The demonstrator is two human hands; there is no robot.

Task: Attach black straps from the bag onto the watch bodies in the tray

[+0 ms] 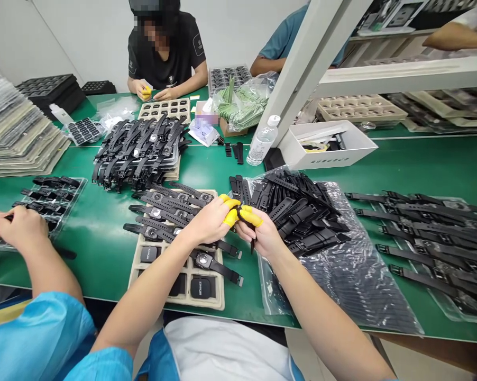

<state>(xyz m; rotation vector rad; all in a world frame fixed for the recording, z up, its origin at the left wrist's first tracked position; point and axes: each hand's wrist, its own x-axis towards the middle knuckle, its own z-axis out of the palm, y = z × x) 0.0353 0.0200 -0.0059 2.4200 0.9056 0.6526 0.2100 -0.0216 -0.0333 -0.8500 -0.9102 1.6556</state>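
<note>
Above a beige tray, my left hand and my right hand meet, both with yellow finger covers. Their fingertips are closed on a small black watch strap, part of which hangs below; the fingers hide most of it. Watches with black straps lie across the upper rows of the tray, and one watch rests lower down. Dark square pieces sit in the front cells. Right of my hands, a pile of loose black straps lies on a clear plastic bag.
Strapped watches are heaped on trays behind. A water bottle stands beside a white box and a slanting metal post. More strapped pieces lie right. Co-workers' hands are at left; another person sits opposite.
</note>
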